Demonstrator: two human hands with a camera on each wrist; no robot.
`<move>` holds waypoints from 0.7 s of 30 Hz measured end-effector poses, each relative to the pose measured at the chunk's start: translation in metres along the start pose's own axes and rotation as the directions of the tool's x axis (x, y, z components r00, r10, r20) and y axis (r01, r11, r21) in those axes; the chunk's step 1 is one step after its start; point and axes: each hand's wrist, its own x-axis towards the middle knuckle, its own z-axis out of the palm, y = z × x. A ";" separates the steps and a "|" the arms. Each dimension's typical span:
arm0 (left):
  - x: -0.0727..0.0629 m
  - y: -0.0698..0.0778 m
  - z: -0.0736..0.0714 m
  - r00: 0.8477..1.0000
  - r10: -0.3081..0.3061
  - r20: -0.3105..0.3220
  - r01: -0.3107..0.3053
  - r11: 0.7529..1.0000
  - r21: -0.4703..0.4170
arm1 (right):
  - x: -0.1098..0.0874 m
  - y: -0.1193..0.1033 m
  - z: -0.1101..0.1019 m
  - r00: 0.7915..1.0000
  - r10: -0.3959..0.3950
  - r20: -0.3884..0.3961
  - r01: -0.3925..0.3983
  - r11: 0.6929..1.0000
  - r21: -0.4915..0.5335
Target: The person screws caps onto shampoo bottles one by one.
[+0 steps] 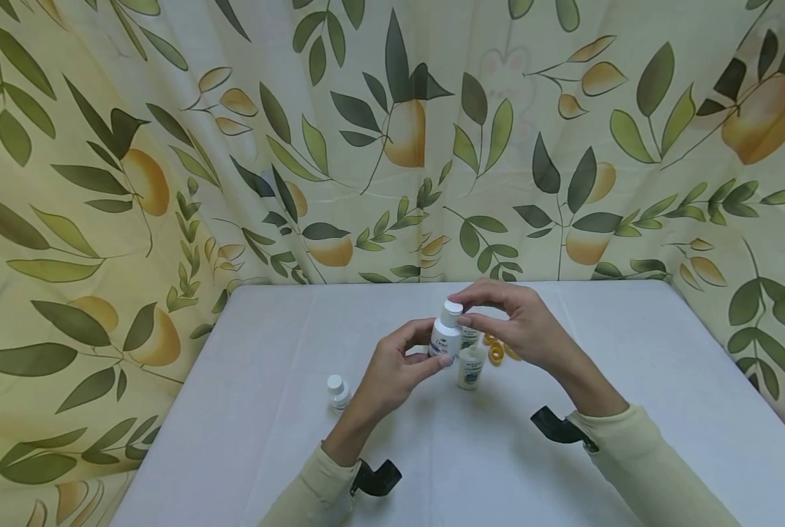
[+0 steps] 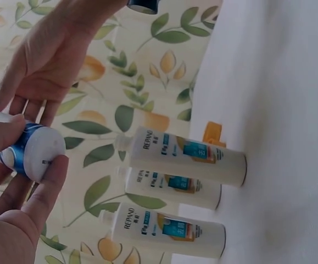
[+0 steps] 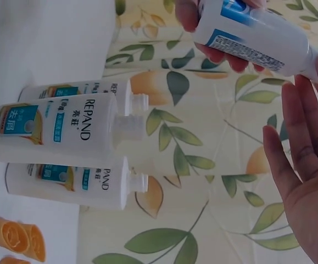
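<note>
My left hand [image 1: 392, 369] grips a small white bottle [image 1: 445, 340] by its body and holds it up over the table. Blue patches and a barcode show on the bottle [image 3: 257, 41] in the right wrist view, and its round base [image 2: 46, 151] faces the left wrist camera. At the top end, my right hand [image 1: 524, 318] pinches the white cap [image 1: 453, 310] between thumb and forefinger, the other fingers extended. Just beyond the hands stand three white REPAND bottles [image 3: 54, 126], their narrow necks bare.
Several orange caps [image 1: 495, 354] lie beside the REPAND bottles. Another small white bottle [image 1: 338, 393] with a white cap stands left of my left forearm. The white-covered table [image 1: 267, 344] ends at a leaf-and-fruit patterned curtain [image 1: 366, 219].
</note>
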 end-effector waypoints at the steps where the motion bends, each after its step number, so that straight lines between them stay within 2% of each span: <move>1: 0.000 0.000 0.000 1.000 -0.001 0.002 0.001 1.000 -0.001 | 0.000 0.000 0.001 1.000 0.009 -0.007 -0.009 1.000 0.000; 8: 0.000 0.000 0.004 1.000 -0.004 0.003 0.004 1.000 -0.023 | 0.001 -0.004 0.008 0.998 0.066 -0.025 -0.066 0.998 0.019; 21: -0.001 0.002 0.005 1.000 -0.023 0.008 0.023 0.998 -0.052 | 0.003 -0.005 0.012 0.998 0.022 -0.065 -0.024 0.999 -0.025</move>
